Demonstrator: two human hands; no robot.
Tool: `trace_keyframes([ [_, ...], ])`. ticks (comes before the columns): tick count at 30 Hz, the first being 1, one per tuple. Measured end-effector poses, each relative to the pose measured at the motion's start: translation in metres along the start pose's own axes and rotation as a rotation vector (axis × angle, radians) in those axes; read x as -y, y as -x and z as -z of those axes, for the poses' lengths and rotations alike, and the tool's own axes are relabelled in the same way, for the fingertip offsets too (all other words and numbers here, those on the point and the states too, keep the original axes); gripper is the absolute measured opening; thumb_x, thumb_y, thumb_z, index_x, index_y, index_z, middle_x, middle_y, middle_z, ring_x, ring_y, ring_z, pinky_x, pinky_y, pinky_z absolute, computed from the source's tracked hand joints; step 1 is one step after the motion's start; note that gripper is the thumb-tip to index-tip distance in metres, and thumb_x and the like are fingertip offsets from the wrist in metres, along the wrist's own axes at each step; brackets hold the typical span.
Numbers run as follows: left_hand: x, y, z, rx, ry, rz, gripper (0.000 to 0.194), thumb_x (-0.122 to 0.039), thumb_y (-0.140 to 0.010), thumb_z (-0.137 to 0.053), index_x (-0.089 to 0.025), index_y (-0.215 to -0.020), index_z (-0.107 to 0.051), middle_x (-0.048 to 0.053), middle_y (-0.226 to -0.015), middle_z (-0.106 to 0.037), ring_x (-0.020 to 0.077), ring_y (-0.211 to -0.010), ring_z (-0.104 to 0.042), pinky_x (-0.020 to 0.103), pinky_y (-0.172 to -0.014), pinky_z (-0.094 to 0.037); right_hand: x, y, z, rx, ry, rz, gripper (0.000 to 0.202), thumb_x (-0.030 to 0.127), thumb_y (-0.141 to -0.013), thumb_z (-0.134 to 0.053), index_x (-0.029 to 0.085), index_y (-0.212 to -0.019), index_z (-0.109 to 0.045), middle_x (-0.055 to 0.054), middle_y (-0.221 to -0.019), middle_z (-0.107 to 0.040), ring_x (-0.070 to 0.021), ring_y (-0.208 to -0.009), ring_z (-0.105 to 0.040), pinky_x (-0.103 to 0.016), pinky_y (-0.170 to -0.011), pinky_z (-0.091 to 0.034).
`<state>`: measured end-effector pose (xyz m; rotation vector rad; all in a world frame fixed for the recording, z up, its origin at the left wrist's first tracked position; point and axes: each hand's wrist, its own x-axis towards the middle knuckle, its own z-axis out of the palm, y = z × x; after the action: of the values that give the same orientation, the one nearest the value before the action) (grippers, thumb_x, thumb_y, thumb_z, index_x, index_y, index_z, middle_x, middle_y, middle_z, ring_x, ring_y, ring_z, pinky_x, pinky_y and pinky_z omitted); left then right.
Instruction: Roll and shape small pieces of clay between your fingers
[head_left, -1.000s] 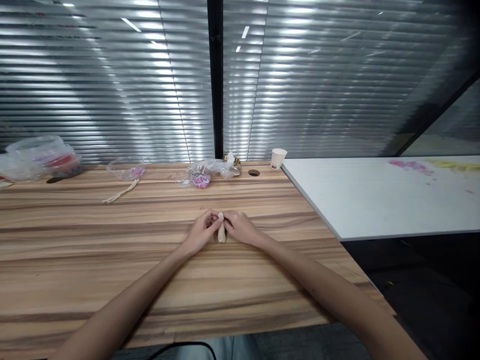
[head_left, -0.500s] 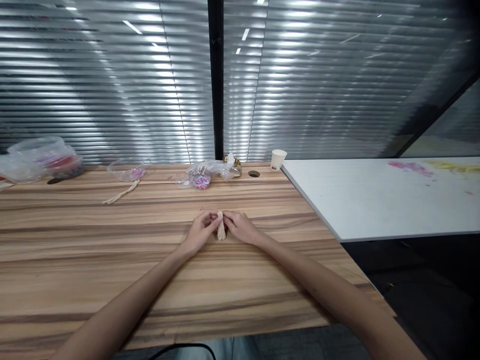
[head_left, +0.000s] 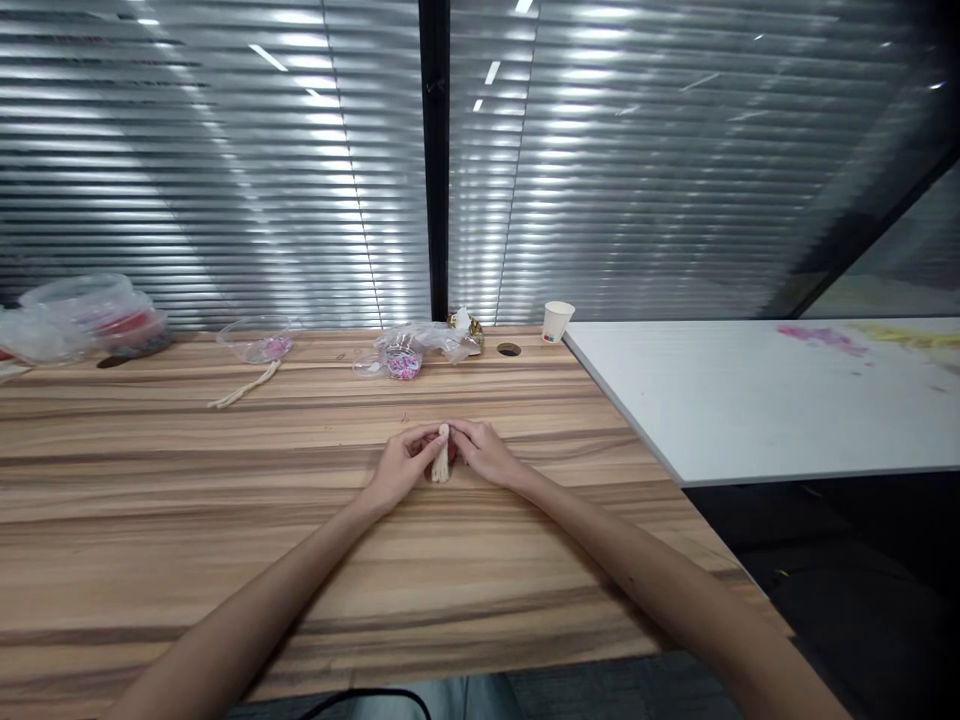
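Two bare hands meet over the middle of the bench [head_left: 375, 585], and between them we see a cream cord bundle [head_left: 441, 466], its strands pointing toward the near side. The left hand [head_left: 397, 470] has its grip pinching the bundle near its far end, thumb against fingers. The right hand [head_left: 486, 456] has its fingertips close against the bundle's right side, but we cannot tell whether that grip pinches the cord or merely steadies it. Over the last second, we notice both hands hardly shift, while the bundle's near end swings slightly left and its strands fan out, and the far end now looks rounder. We judge this to be fine adjustment within the fingers, with the left pinch carrying the hold. Whether the strands touch the bench, we cannot tell. Farther off to the left, we see a loose cord [head_left: 246, 387] lying apart.
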<state>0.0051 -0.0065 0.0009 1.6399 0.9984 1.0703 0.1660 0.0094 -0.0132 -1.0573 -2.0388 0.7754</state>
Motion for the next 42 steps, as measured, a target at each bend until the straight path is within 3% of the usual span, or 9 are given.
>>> trace_keyframes([
  [3, -0.002, 0.000, 0.000, -0.022, 0.039, 0.014, 0.029, -0.037, -0.073, -0.062, -0.016, -0.092, -0.069, 0.006, -0.092, -0.069, 0.0200, -0.088, -0.059, 0.029, -0.077, -0.046, 0.000, 0.000, 0.000, -0.005, -0.002, 0.007, 0.029, 0.026, -0.093, -0.034, 0.017, -0.088, -0.062, -0.002, -0.076, -0.066, -0.0122, -0.068, -0.057, -0.023, -0.069, -0.042],
  [7, -0.003, 0.000, 0.000, -0.048, 0.101, 0.099, 0.032, -0.040, -0.072, -0.063, -0.015, -0.093, -0.067, 0.004, -0.079, -0.069, 0.0171, -0.070, -0.060, 0.027, -0.064, -0.046, 0.002, -0.001, 0.001, -0.003, -0.029, 0.013, 0.029, 0.023, -0.092, -0.034, 0.017, -0.086, -0.061, 0.000, -0.071, -0.064, -0.0108, -0.063, -0.055, -0.021, -0.067, -0.041],
  [13, 0.000, -0.002, 0.002, -0.198, 0.239, 0.138, 0.036, -0.041, -0.065, -0.069, -0.015, -0.088, -0.061, 0.002, -0.075, -0.065, 0.0139, -0.066, -0.059, 0.027, -0.063, -0.048, 0.007, 0.000, 0.005, 0.032, -0.031, 0.059, 0.033, 0.032, -0.092, -0.035, 0.016, -0.082, -0.062, 0.000, -0.074, -0.063, -0.0103, -0.064, -0.053, -0.020, -0.064, -0.038],
  [19, 0.003, -0.003, 0.001, -0.221, 0.259, 0.137, 0.037, -0.044, -0.064, -0.069, -0.015, -0.082, -0.053, -0.001, -0.071, -0.060, 0.0120, -0.065, -0.057, 0.026, -0.064, -0.048, 0.010, 0.003, 0.005, 0.098, 0.018, 0.072, 0.037, 0.041, -0.090, -0.038, 0.015, -0.077, -0.061, 0.000, -0.070, -0.061, -0.0099, -0.061, -0.049, -0.020, -0.061, -0.035],
  [25, 0.003, -0.003, 0.000, -0.219, 0.253, 0.114, 0.034, -0.041, -0.065, -0.069, -0.016, -0.079, -0.053, -0.002, -0.070, -0.059, 0.0112, -0.063, -0.057, 0.023, -0.060, -0.047, 0.006, 0.004, 0.000, 0.084, 0.117, 0.089, 0.034, 0.042, -0.088, -0.042, 0.016, -0.072, -0.058, 0.000, -0.065, -0.059, -0.0104, -0.057, -0.048, -0.022, -0.059, -0.033],
  [30, 0.010, -0.005, -0.001, -0.154, 0.192, 0.078, 0.035, -0.040, -0.070, -0.065, -0.015, -0.094, -0.059, 0.003, -0.082, -0.065, 0.0148, -0.072, -0.060, 0.028, -0.068, -0.048, 0.001, 0.000, 0.002, 0.091, -0.109, 0.046, 0.042, 0.043, -0.091, -0.034, 0.015, -0.067, -0.055, -0.002, -0.064, -0.059, -0.0102, -0.058, -0.050, -0.022, -0.060, -0.037],
  [34, 0.013, -0.004, -0.002, -0.026, -0.032, -0.053, 0.037, -0.037, -0.076, -0.060, -0.016, -0.106, -0.062, 0.006, -0.086, -0.066, 0.0169, -0.078, -0.060, 0.033, -0.081, -0.045, -0.003, -0.004, -0.003, 0.046, -0.412, -0.082, 0.041, 0.050, -0.088, -0.034, 0.016, -0.071, -0.050, 0.000, -0.058, -0.054, -0.0089, -0.046, -0.043, -0.021, -0.046, -0.034],
  [37, 0.011, -0.003, -0.002, -0.046, -0.184, -0.135, 0.031, -0.037, -0.077, -0.059, -0.017, -0.100, -0.065, 0.005, -0.085, -0.065, 0.0170, -0.079, -0.059, 0.036, -0.090, -0.039, -0.002, -0.002, -0.011, 0.033, -0.479, -0.117, 0.039, 0.052, -0.086, -0.037, 0.018, -0.070, -0.046, 0.003, -0.054, -0.048, -0.0086, -0.043, -0.040, -0.021, -0.044, -0.033],
  [42, 0.005, -0.004, 0.000, -0.090, -0.252, -0.146, 0.025, -0.036, -0.083, -0.051, -0.017, -0.082, -0.067, -0.002, -0.056, -0.058, 0.0147, -0.066, -0.056, 0.038, -0.100, -0.027, 0.006, 0.001, -0.016, 0.078, -0.469, -0.099, 0.038, 0.052, -0.086, -0.037, 0.018, -0.074, -0.048, 0.001, -0.061, -0.052, -0.0086, -0.046, -0.042, -0.021, -0.047, -0.036],
])
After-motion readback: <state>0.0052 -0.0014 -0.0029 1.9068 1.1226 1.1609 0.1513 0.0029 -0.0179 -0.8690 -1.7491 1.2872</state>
